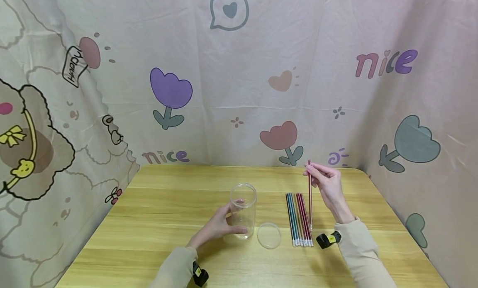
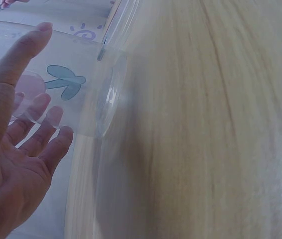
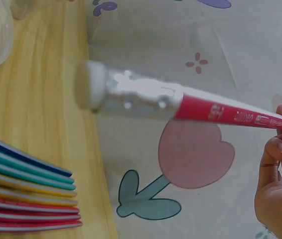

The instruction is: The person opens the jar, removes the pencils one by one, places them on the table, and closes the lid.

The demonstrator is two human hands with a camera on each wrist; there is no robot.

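Observation:
Between the fingers and thumb of my left hand (image 1: 220,224) stands a clear plastic jar (image 1: 243,213), upright with its mouth uncovered. The left wrist view shows the thumb on one side of the jar (image 2: 86,94) and the curled fingers on the other. My right hand (image 1: 328,186) pinches a red pencil (image 1: 310,196) near its upper end, above the table. Its white eraser (image 3: 90,85) end points down, close to the right wrist camera. Left of that pencil, a row of several pencils (image 1: 298,219) in blue, green, yellow and red lies side by side.
A round clear lid (image 1: 269,235) lies flat between the jar and the pencil row. The wooden table (image 1: 160,221) ends at a printed cloth (image 1: 224,93) hanging behind it and along both sides. Black cameras (image 1: 328,239) are strapped to both wrists.

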